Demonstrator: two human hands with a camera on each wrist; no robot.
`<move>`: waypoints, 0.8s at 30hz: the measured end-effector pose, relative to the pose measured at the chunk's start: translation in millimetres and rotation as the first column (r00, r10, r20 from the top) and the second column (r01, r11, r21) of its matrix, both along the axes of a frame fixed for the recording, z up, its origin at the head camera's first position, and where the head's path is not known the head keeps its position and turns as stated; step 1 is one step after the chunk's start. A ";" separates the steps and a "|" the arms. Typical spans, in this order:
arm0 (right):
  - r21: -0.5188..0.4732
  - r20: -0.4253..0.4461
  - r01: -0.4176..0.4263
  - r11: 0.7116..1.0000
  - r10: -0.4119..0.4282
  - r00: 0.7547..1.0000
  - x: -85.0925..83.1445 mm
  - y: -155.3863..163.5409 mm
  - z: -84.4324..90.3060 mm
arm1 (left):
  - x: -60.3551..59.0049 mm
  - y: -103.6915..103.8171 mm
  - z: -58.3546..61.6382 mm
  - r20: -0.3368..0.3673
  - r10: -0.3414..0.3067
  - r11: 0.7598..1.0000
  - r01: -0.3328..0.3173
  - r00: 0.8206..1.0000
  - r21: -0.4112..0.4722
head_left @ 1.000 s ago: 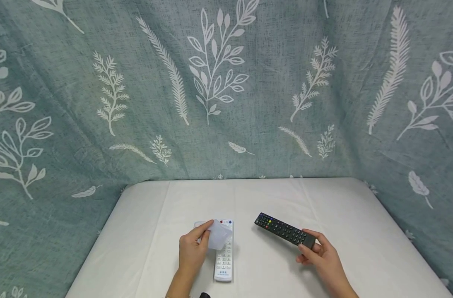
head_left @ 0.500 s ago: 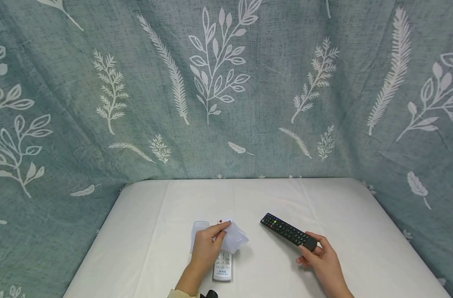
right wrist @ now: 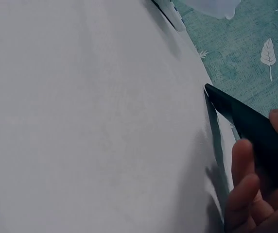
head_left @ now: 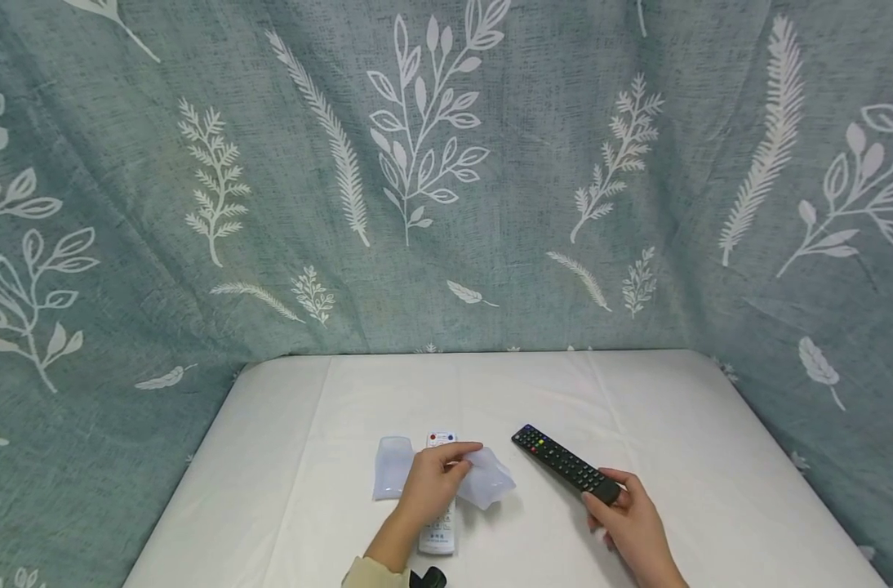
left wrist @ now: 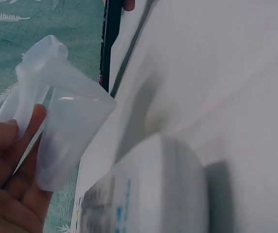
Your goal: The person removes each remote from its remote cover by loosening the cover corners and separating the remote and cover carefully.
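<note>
My left hand [head_left: 428,487] pinches a limp, translucent remote cover [head_left: 486,480] between thumb and fingers, above and to the right of a white remote [head_left: 437,539]. The hand and forearm hide that remote's middle. In the left wrist view the cover [left wrist: 73,121] hangs folded, clear of the table. At the right, my right hand [head_left: 633,518] grips the near end of a black remote [head_left: 560,463] with its buttons facing up. The black remote's far end points up-left, at or very near the table, as the right wrist view of the remote [right wrist: 241,116] suggests.
A second translucent cover [head_left: 393,469] lies flat to the left of the white remote. White cloth spreads over the table [head_left: 285,490]. A green leaf-patterned curtain [head_left: 446,180] stands behind and along both sides.
My left hand has carried the translucent cover rightward across the white remote, uncovering the second cover. The black remote has shifted slightly right and its grip end has come down a little.
</note>
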State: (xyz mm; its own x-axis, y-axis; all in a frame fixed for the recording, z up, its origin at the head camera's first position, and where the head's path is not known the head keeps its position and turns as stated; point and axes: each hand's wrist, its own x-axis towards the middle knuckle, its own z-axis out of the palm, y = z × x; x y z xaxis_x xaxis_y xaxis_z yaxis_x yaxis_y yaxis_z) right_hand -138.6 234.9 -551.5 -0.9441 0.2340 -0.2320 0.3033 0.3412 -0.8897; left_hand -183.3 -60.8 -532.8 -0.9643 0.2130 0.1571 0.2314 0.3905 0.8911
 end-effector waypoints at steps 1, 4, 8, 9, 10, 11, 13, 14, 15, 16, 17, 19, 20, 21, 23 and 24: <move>0.019 0.003 -0.006 1.000 0.006 1.000 0.5 -0.4 0.3 | -0.6 1.7 0.1 0.018 -0.007 1.000 0.007 1.000 0.004; 0.086 0.014 -0.034 0.996 0.033 0.999 1.5 -1.7 1.0 | -2.4 7.0 0.8 0.044 -0.036 0.999 0.035 0.998 0.021; 0.162 0.042 -0.063 0.985 0.057 0.998 1.8 -3.2 1.7 | -4.9 14.0 -0.1 0.053 -0.072 0.997 0.071 0.996 0.021; 0.171 0.050 -0.066 0.983 0.059 0.997 1.7 -3.2 1.4 | -5.4 15.5 -0.5 0.054 -0.075 0.997 0.075 0.996 0.018; 0.174 0.054 -0.069 0.982 0.060 0.997 1.9 -3.1 1.0 | -6.0 16.9 -1.1 0.057 -0.077 0.997 0.076 0.995 0.014; 0.167 0.058 -0.070 0.984 0.061 0.996 2.3 -3.2 0.9 | -6.4 17.9 -1.3 0.055 -0.076 0.997 0.076 0.996 0.010; 0.150 0.067 -0.073 0.986 0.064 0.996 3.2 -2.9 -0.2 | -7.2 19.7 -1.3 0.059 -0.071 0.997 0.071 0.996 0.001; 0.141 0.072 -0.071 0.987 0.061 0.996 3.7 -2.8 -0.6 | -7.5 20.3 -1.1 0.062 -0.067 0.998 0.068 0.996 -0.003; 0.134 0.074 -0.069 0.989 0.060 0.995 4.1 -2.7 -1.2 | -8.0 20.8 -1.1 0.064 -0.065 0.998 0.066 0.996 -0.005; 0.126 0.076 -0.065 0.990 0.056 0.996 4.6 -2.7 -1.3 | -8.5 21.1 -1.1 0.059 -0.066 0.998 0.067 0.996 -0.008; 0.120 0.078 -0.061 0.991 0.052 0.996 5.1 -2.8 -1.3 | -8.8 21.4 -0.6 0.062 -0.066 0.998 0.067 0.996 -0.006; 0.117 0.075 -0.060 0.991 0.051 0.996 5.6 -3.1 -1.6 | -9.6 22.2 -0.3 0.067 -0.067 0.998 0.067 0.996 -0.006; 0.117 0.073 -0.061 0.991 0.052 0.996 6.0 -3.4 -1.3 | -9.7 22.4 -0.2 0.070 -0.069 0.998 0.069 0.995 -0.004; 0.118 0.074 -0.062 0.991 0.053 0.996 6.5 -3.6 -1.1 | -9.8 22.6 -0.3 0.073 -0.072 0.997 0.072 0.995 -0.005; 0.117 0.075 -0.069 0.991 0.061 0.995 7.3 -4.0 -0.8 | -9.5 23.0 -0.8 0.083 -0.074 0.997 0.075 0.994 -0.006; 0.120 0.076 -0.072 0.990 0.063 0.995 7.7 -4.0 -0.9 | -9.3 23.2 -1.4 0.084 -0.077 0.997 0.078 0.993 -0.008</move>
State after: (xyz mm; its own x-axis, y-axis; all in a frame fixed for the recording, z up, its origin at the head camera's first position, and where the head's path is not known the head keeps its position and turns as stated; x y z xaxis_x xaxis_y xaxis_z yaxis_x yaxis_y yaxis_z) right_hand -130.9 230.9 -552.3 -0.9406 0.2016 -0.2733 0.3377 0.4684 -0.8165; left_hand -192.5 -37.6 -534.2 -0.9546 0.2886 0.0735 0.1859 0.3848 0.9041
